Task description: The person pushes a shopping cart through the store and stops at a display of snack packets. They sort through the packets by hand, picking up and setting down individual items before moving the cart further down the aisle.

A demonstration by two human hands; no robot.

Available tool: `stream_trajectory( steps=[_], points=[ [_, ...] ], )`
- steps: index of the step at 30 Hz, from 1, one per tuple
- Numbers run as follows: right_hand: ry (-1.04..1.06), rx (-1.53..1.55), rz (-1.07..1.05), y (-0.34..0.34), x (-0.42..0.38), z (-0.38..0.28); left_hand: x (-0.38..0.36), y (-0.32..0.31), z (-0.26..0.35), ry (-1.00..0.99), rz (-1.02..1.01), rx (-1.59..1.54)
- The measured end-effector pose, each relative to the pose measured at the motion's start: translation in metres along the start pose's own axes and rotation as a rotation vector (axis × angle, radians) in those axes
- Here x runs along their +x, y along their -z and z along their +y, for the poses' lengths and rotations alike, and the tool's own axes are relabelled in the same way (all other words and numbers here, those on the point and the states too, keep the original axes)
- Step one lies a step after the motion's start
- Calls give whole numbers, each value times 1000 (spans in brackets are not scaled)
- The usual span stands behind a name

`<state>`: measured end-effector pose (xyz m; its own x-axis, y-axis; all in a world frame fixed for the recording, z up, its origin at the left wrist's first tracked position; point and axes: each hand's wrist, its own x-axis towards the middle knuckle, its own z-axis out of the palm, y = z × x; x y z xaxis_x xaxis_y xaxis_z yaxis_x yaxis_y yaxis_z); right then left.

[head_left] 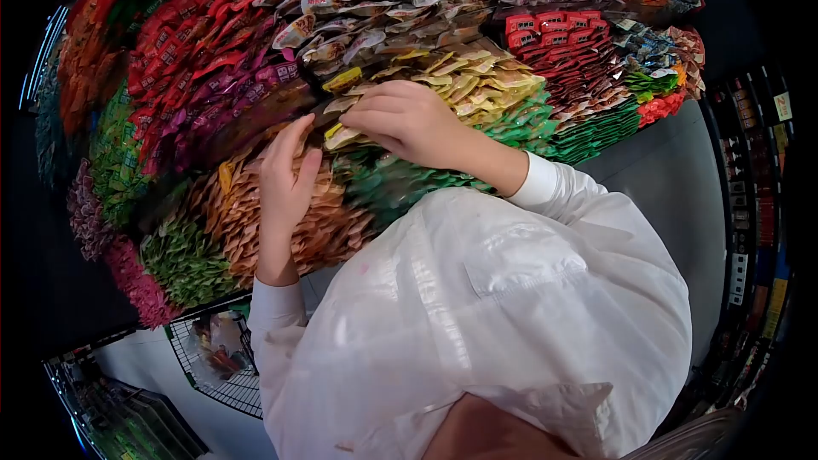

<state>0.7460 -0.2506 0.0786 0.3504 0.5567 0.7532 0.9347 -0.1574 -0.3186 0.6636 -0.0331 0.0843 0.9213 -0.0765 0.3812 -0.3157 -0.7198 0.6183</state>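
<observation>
My left hand [287, 183] is over the orange-brown packets [328, 221], its thumb and fingers apart with nothing between them. To its right, my right hand [409, 123] rests at the left edge of the pale yellow packets [477, 85], fingers bent over a packet with a yellow strip [334, 130]. The fingertips are partly hidden, so a grip cannot be made out. Another packet with a bright yellow strip [342, 80] lies just above my right hand. Dark green packets [400, 183] lie below it.
Red packets [183, 60] and purple packets [256, 89] fill the display's left side. Stacked red packets [558, 47] and green ones [588, 132] stand at the right. A wire basket [239, 392] is at the lower left; stocked shelves [758, 204] line the right edge.
</observation>
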Motion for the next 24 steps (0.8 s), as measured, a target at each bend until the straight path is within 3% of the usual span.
stream_trajectory(
  steps=[3, 5, 9, 13, 17, 21, 24],
  points=[
    [-298, 245, 250, 29, 2, 11, 7, 0, -16, 227, 87, -188],
    [-519, 455, 397, 51, -5, 25, 12, -3, -14, 246, 47, -120],
    [-521, 312, 493, 85, -25, 47, 24, -15, -21, 193, -50, -159],
    [-616, 294, 568, 106, -45, 55, 29, -39, -15, 190, 0, -306],
    [-657, 359, 592, 108, -51, 44, 31, -35, -3, 110, -14, 56],
    [-625, 537, 331, 74, -44, 16, 24, -29, -6, 186, 30, 90],
    [-491, 357, 226, 50, -29, -2, 25, -25, -8, 116, -33, 253]
  ],
)
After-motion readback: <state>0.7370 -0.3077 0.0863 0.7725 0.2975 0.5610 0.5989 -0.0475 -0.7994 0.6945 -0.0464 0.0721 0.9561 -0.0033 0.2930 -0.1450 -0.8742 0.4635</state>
